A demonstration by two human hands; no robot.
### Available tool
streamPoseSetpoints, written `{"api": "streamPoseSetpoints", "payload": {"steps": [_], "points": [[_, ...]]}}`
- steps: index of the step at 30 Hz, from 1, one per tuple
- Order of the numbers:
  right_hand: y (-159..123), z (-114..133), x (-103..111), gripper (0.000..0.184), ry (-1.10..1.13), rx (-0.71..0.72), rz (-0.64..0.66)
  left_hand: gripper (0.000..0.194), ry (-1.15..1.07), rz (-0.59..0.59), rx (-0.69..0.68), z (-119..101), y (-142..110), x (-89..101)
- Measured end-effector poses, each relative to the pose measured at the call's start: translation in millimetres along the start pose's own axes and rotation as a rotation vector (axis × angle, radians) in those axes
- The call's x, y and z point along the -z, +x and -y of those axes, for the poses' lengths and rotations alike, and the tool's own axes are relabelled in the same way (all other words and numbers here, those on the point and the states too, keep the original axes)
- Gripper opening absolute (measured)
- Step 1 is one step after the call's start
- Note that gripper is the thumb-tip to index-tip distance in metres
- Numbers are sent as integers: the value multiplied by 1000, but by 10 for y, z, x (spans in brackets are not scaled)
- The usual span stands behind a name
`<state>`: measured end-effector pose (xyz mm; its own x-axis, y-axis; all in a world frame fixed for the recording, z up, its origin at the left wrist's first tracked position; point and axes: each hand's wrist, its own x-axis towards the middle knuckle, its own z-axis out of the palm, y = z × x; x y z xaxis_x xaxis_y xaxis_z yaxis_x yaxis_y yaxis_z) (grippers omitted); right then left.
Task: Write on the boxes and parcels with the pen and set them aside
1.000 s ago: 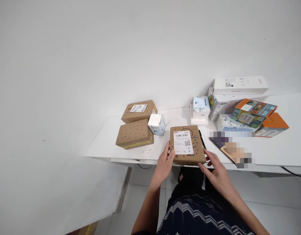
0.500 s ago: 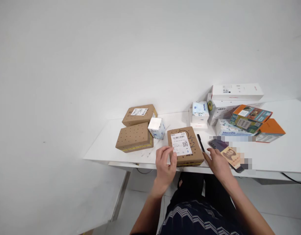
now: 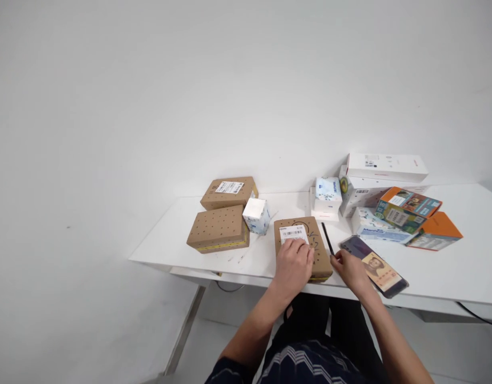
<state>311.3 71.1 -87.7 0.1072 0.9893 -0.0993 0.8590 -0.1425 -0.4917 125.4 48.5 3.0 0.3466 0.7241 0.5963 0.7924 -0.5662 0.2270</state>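
A cardboard box (image 3: 321, 256) with a white shipping label (image 3: 293, 232) and pen marks lies near the table's front edge. My left hand (image 3: 294, 264) rests on top of it, fingers together and laid over the lower part of the label. Just right of the box is a black pen (image 3: 326, 237), angled away from me on the table. The fingers of my right hand (image 3: 348, 269) are closed at the pen's near end. Beside that hand lies a dark phone (image 3: 396, 288) with a banknote-like picture (image 3: 377, 265) on it.
To the left are two more cardboard boxes (image 3: 217, 226) (image 3: 228, 186) and a small white-blue box (image 3: 256, 216). At the back right, white boxes (image 3: 386, 166) are stacked, with an orange-green box (image 3: 408, 208) and an orange box (image 3: 440, 229) in front. The wall is behind the table (image 3: 169, 234).
My left hand has moved right from the box's left edge onto its label. My right hand's fingers have closed at the pen's near end. The view has tilted up slightly.
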Motion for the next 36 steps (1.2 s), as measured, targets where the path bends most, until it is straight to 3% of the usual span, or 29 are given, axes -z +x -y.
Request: {"api": "streamPoseSetpoints", "payload": {"steps": [3,6,9,11,15,20,26,36], "points": [[-50,26,171,24,206,-16,-96,15,43,66,25,-12,-14,-20],[-90,128,354,19,688,-29,-252,15,80,111,19,-17,-13,-22],[-63,321,490,15,1107,45,-335,15,104,110,4,-3,18,-19],[1,480,538,15,1219,125,-345,16,115,105,-2,21,49,-21],[198,776,524,23,1114,256,-315,20,84,90,15,88,92,-44],[369,969,419,29,719,268,-347,21,28,52,40,123,77,-71],[370,962,369,31,536,254,-397,20,60,46,12,109,81,-54],[380,953,376,34,462,274,-351,18,89,60,15,102,86,-53]]}}
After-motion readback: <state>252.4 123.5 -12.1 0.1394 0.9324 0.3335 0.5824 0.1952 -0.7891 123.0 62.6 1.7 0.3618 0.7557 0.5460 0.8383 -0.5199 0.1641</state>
